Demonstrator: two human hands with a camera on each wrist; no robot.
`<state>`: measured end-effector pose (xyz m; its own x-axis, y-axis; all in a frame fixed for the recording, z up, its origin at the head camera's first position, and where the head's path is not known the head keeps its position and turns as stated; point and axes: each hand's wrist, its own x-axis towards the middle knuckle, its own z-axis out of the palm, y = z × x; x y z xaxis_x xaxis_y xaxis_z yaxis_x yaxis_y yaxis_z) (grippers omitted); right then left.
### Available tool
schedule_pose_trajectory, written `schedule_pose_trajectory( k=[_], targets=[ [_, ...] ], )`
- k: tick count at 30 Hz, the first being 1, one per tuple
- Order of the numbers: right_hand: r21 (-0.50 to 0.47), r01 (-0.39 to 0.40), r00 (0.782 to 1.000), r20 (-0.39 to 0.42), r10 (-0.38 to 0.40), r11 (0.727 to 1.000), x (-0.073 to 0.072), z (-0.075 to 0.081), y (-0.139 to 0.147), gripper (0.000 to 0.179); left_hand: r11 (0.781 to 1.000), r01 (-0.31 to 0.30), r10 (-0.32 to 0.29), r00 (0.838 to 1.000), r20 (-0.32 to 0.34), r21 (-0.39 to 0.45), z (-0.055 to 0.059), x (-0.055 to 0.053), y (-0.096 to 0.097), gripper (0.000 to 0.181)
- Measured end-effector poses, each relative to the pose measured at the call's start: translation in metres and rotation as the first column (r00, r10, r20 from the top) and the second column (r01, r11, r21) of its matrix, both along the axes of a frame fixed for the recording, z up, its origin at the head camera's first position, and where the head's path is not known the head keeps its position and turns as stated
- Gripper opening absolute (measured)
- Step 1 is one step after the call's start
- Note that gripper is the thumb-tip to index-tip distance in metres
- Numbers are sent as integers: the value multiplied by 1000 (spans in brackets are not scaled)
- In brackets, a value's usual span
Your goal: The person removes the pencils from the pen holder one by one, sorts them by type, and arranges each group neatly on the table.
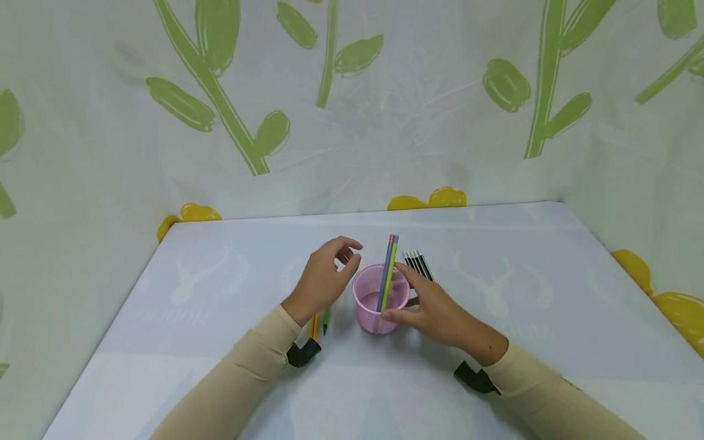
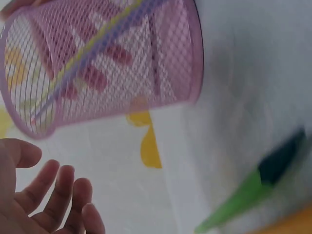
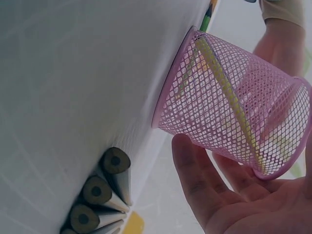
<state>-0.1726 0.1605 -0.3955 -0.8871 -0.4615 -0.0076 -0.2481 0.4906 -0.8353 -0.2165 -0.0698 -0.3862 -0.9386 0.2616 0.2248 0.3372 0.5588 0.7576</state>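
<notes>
A pink mesh pen holder (image 1: 367,315) stands upright on the table. Inside it lean two pencils, one purple (image 1: 385,275) and one yellow-green (image 1: 391,275), their upper ends above the rim. My right hand (image 1: 431,305) holds the pen holder from the right, thumb at the near side and fingers round the far side. Left of the holder, apart from it, my left hand (image 1: 324,275) is raised with loosely bent fingers and nothing in them. Below the left wrist, orange-yellow pencils (image 1: 314,327) and a green pencil (image 2: 239,197) lie on the table, partly hidden by the arm.
Several black-and-white striped pencils (image 1: 419,264) lie side by side beyond the right hand, which partly hides them. A white cloth with a faint deer-head print covers the table (image 1: 220,330). Behind it hangs a pale curtain (image 1: 412,140) with green leaves.
</notes>
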Motion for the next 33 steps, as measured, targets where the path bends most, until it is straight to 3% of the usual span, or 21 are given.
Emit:
schedule_pose_trajectory(
  k=[7,15,33],
  targets=[
    [9,-1,1000,-3,1,1000,0,0,1,92,997,57,-54,996,-73,44,3,5,20,24],
    [-8,-19,999,-29,18,1000,0,-1,2,91,994,84,-78,994,-78,72,5,3,32,26],
    [-8,-19,1000,-24,18,1000,1,2,1,90,994,69,-70,998,3,80,-2,0,36,23]
  ],
)
